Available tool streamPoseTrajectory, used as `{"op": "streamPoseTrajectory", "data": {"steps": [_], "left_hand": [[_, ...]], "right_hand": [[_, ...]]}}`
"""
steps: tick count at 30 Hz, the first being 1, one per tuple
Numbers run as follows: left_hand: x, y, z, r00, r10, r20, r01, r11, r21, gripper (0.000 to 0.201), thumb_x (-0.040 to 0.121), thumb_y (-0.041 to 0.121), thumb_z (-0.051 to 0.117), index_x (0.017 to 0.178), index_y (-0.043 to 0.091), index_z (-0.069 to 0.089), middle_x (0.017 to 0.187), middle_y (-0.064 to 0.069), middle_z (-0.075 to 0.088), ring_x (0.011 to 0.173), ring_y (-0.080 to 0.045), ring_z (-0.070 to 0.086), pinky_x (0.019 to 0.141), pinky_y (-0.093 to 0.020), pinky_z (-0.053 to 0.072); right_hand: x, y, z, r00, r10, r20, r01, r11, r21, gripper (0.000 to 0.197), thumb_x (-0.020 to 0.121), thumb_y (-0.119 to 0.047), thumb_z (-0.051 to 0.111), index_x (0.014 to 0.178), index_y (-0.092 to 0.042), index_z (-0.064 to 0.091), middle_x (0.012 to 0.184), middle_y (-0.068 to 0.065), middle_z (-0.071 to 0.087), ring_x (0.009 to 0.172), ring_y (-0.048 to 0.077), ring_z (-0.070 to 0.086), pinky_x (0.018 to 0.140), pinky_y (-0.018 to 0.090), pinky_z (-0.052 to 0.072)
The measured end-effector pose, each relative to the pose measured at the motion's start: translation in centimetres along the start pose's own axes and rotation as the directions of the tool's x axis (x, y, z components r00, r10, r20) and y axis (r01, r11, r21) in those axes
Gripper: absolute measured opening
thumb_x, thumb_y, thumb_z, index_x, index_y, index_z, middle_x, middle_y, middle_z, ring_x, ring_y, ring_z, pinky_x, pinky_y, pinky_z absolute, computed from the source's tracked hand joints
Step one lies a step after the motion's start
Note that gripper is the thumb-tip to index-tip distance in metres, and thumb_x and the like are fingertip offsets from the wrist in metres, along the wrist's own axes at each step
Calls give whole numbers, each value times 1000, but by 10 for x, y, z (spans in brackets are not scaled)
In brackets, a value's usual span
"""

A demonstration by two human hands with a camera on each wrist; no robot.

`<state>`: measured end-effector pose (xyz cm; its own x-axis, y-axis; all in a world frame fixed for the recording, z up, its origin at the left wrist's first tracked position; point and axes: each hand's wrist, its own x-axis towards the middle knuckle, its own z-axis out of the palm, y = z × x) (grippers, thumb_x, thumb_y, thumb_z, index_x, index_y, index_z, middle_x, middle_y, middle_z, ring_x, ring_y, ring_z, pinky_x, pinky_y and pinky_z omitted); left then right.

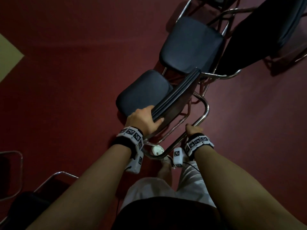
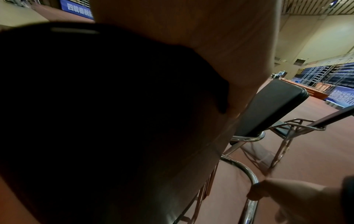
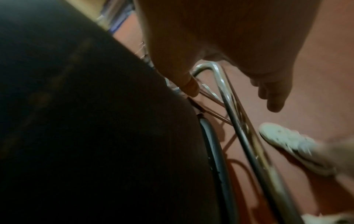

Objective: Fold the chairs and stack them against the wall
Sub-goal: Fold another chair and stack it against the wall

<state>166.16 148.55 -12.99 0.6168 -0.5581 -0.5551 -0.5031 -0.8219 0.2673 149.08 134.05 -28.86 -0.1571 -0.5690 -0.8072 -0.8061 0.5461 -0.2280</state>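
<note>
From the head view I see my left hand (image 1: 143,120) curled over the near corner of a dark seat pad (image 1: 176,103), which is tipped up on edge, thumb on the underside and fingers wrapped out of sight over the padded face. My right hand (image 1: 193,130) is closed around the chrome frame tube (image 1: 201,117) of the same chair, just right of the seat. This chair sits in the middle of the red floor (image 1: 74,72), and its blue backrest (image 1: 142,92) lies just left of the raised seat. A second chair (image 1: 191,45) stands beyond it, touching or overlapping it at the frames, and a large dark chair panel (image 1: 265,30) fills the far right corner. Part of another chair frame (image 1: 15,173) shows at the near left, and my white shoe (image 1: 157,150) is under the frame between my wrists. In the left wrist view the dark seat (image 2: 95,121) fills most of the picture with my palm (image 2: 210,37) laid over its edge; the fingers are hidden, so I cannot tell their spread here. My other hand (image 2: 277,195) grips the chrome tube (image 2: 249,178) at the lower right. In the right wrist view the picture is blurred: my thumb (image 3: 184,78) presses on the chrome tube (image 3: 229,106), fingers (image 3: 272,94) curl down beside it, and the seat (image 3: 86,121) is at left.
</note>
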Motion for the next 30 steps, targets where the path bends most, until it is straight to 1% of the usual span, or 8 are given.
{"op": "streamPoseTrajectory", "data": {"steps": [3, 8, 14, 17, 20, 24, 27, 30], "left_hand": [[-2, 0, 3, 999, 29, -38, -30, 999, -29, 72, 84, 66, 60, 141, 23, 49, 125, -6, 67, 116, -29, 62, 94, -39, 49], [-2, 8, 12, 998, 35, -55, -36, 999, -18, 68, 83, 67, 60, 138, 26, 52, 121, -3, 69, 113, -27, 64, 92, -37, 50], [1, 9, 9, 998, 35, -58, -33, 999, 29, 60, 84, 66, 59, 132, 29, 55, 114, 1, 70, 108, -25, 66, 87, -35, 50], [3, 5, 14, 997, 39, -62, -38, 999, 25, 52, 81, 70, 56, 121, 37, 57, 102, 7, 71, 98, -21, 68, 83, -36, 55], [2, 3, 21, 998, 38, -46, -38, 999, 8, 45, 79, 70, 56, 111, 39, 57, 92, 11, 70, 89, -19, 68, 80, -36, 57], [-1, 7, 30, 998, 49, -40, -49, 999, -15, 46, 79, 68, 58, 114, 38, 56, 93, 10, 71, 89, -20, 69, 80, -35, 55], [-6, 0, 37, 997, 66, -40, -67, 997, -34, 46, 78, 68, 58, 113, 39, 56, 93, 11, 71, 89, -20, 69, 81, -36, 57], [-13, -10, 42, 996, 84, -22, -85, 995, -44, 46, 78, 68, 58, 114, 40, 57, 92, 11, 72, 88, -18, 70, 81, -34, 57]], "right_hand": [[20, 13, 9, 996, 36, 78, -41, 997, 58, 40, 70, -49, 50, 100, -24, 53, 92, 9, 67, 77, 30, 67, 76, 39, 56], [67, 41, 25, 992, 92, 84, -107, 975, 193, 49, 48, -53, 56, 94, -38, 51, 93, 8, 71, 76, 36, 71, 78, 52, 57], [36, 25, 24, 992, 67, 105, -87, 977, 194, 44, 57, -47, 57, 94, -22, 52, 91, 7, 63, 73, 32, 66, 77, 41, 58], [13, 17, 21, 990, 54, 127, -81, 973, 217, 29, 67, -41, 62, 87, -20, 55, 83, 7, 61, 72, 28, 62, 79, 40, 55], [42, 35, 34, 992, 35, 122, -68, 956, 284, 33, 67, -35, 60, 96, -22, 50, 84, 6, 55, 72, 33, 55, 80, 45, 55], [111, 67, 59, 991, 37, 129, -86, 911, 403, 49, 51, -27, 60, 99, -20, 52, 80, 14, 58, 57, 26, 53, 53, 41, 52], [46, 39, 35, 979, 51, 200, -130, 906, 402, 38, 66, -19, 65, 102, -12, 54, 81, 21, 66, 60, 28, 60, 58, 45, 55], [-4, 19, 22, 955, 34, 294, -150, 911, 383, 12, 90, -16, 61, 89, -5, 56, 77, 15, 62, 72, 31, 62, 78, 44, 56]]}}
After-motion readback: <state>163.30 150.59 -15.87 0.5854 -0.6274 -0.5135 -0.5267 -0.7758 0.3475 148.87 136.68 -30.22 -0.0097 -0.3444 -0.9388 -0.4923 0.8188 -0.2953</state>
